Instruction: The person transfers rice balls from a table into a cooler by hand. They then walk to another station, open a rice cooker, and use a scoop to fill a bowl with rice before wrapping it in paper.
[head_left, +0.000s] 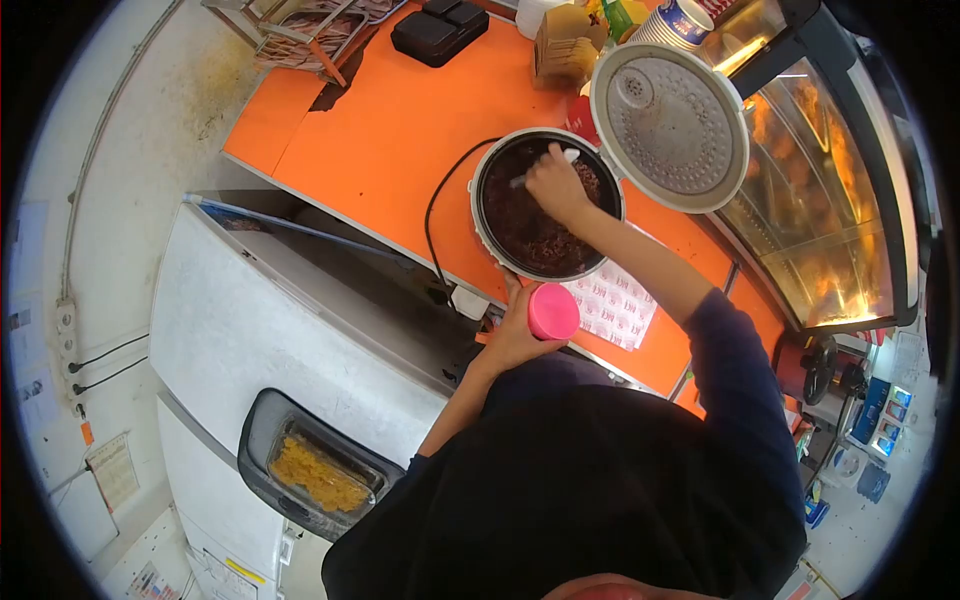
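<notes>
A round rice cooker [477,215] stands on the counter with its lid [672,128] swung back. Inside is dark reddish-brown rice [548,247], thicker at the right and lower sides. My right hand [557,187] reaches into the pot, closed around a pale spoon-like utensil [572,156]; its working end is mostly hidden. Just below the pot's near rim, my left hand [513,332] is wrapped around a bright pink cup [554,311]. From above, the cup's interior looks plain pink, and I cannot make out any contents.
Orange counter [370,130]; printed paper sheet [618,305] beside the cooker. Its black cord [432,215] curves along the left. A lit glass display case [815,200] stands right. Black containers [440,32] and a cardboard box [568,45] sit behind. A tray of yellow crumbs [318,475] rests lower left.
</notes>
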